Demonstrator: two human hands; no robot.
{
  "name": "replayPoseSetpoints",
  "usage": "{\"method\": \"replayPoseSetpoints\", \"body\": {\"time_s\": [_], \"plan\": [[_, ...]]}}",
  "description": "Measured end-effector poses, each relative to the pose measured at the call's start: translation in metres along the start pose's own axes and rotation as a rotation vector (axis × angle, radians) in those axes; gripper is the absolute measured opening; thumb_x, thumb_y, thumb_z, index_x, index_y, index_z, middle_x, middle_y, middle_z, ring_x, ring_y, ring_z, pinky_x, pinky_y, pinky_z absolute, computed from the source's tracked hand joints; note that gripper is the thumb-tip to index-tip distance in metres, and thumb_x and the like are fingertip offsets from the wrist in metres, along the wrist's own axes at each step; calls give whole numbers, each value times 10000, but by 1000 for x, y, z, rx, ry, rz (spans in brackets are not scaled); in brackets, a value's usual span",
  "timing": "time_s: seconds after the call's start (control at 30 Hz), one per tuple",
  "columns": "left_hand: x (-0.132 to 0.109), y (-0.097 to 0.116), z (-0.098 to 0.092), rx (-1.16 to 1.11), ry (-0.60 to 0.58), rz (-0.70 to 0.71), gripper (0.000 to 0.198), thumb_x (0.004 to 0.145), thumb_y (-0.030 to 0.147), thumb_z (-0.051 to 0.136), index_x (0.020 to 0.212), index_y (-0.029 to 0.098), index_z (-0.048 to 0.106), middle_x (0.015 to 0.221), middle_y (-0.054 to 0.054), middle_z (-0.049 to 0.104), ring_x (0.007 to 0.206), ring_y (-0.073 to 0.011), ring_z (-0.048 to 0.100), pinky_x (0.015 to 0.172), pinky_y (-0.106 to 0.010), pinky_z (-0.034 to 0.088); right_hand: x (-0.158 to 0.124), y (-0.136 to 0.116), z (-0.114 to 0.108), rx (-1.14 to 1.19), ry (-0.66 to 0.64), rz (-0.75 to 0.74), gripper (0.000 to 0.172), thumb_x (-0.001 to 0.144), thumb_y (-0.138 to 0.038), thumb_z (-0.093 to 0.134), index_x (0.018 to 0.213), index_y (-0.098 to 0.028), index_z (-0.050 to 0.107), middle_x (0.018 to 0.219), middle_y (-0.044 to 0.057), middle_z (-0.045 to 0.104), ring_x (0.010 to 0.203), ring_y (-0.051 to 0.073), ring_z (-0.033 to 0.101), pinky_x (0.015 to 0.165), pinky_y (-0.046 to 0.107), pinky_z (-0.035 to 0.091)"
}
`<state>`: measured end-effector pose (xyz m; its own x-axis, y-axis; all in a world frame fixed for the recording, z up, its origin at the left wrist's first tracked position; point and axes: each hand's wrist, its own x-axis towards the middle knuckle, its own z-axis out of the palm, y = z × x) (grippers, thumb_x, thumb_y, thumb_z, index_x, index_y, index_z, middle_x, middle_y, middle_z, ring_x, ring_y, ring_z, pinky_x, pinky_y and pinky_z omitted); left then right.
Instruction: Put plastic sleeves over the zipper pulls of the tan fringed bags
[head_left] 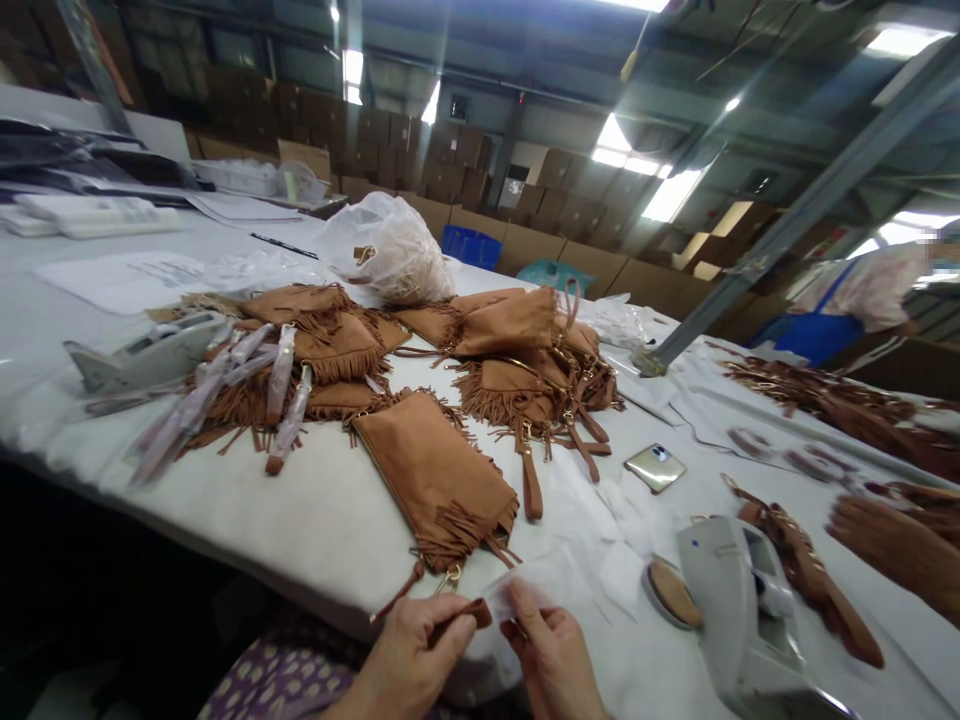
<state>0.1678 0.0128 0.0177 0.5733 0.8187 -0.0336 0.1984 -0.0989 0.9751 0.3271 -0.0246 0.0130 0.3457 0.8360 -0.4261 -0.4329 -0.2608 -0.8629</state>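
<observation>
At the table's near edge, my left hand (420, 650) pinches a brown leather wrist strap (474, 612). Close beside it, my right hand (551, 650) has thumb and finger closed on a clear plastic bag (525, 580), whose film hangs below between both hands. Just beyond them lies a tan fringed pouch (439, 470), its zipper along the left side and a gold clasp (448, 580) at the near corner. Whether the strap is fastened to that clasp I cannot tell.
Fringed pouches (517, 330) pile up behind, with plastic-wrapped straps (281, 400) on the left. One tape dispenser (150, 355) stands left, another (742, 610) right. A phone (655, 468) lies right of centre. Another person's hand (892, 545) reaches in at right, near brown straps (817, 575).
</observation>
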Motion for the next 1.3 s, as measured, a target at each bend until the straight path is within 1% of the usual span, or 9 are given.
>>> {"method": "replayPoseSetpoints", "body": {"time_s": [0.23,0.3,0.43,0.5,0.57,0.73,0.9,1.13,1.3], "plan": [[-1,4,0,-73,-2,17,291,890,332,459,893,184,709,800,-24,685,749,-169,590,670,-217,418,3,5,-6,-76,-10,-6,457,607,-552,770,717,-110,742,686,79,689,661,163,568,646,255,452],[-1,-1,1,-96,9,-1,301,893,368,466,876,174,695,748,-20,650,695,-152,556,620,-214,397,2,2,-8,-82,-2,-28,442,627,-563,751,682,-124,732,679,75,684,673,174,576,661,270,461],[2,-19,5,-412,83,-141,362,876,507,473,870,163,585,501,70,410,435,-79,319,404,-190,226,-1,-4,-9,-120,31,-45,417,598,-535,780,695,-132,741,683,69,689,653,174,572,653,274,466],[6,-25,5,-605,103,-195,385,849,561,490,860,177,514,454,114,298,382,-64,200,358,-189,141,-3,-6,-6,-163,42,-46,427,570,-506,805,742,-119,750,660,64,684,630,175,569,628,273,462],[10,-28,3,-684,83,-225,407,817,587,528,853,184,481,437,133,268,362,-56,150,336,-187,109,-6,-5,-3,-192,31,-60,421,554,-466,825,769,-112,747,632,51,671,588,161,550,586,260,444],[19,-22,-8,-597,-93,-273,448,769,603,580,841,170,492,429,139,276,347,-48,153,320,-192,106,-12,2,1,-255,-62,-60,404,583,-502,794,617,-111,700,579,41,639,555,141,513,548,237,394],[24,-10,-16,-413,-234,-263,444,720,566,647,658,157,486,497,93,345,423,-47,235,385,-200,152,-16,2,3,-261,-147,-9,436,640,-549,737,705,-118,729,602,50,660,607,173,558,575,244,409],[26,-4,-21,-391,-275,-295,348,742,461,631,625,172,477,455,104,318,385,-46,226,377,-207,165,-8,6,-6,-340,-190,-3,450,658,-568,716,641,-119,708,592,38,655,559,137,509,539,227,367],[25,-6,-20,-389,-259,-326,343,745,453,623,624,187,443,447,110,303,368,-44,215,355,-205,148,1,13,-13,-315,-31,31,518,601,-647,705,570,-133,646,501,16,589,494,124,477,499,237,351]]}}
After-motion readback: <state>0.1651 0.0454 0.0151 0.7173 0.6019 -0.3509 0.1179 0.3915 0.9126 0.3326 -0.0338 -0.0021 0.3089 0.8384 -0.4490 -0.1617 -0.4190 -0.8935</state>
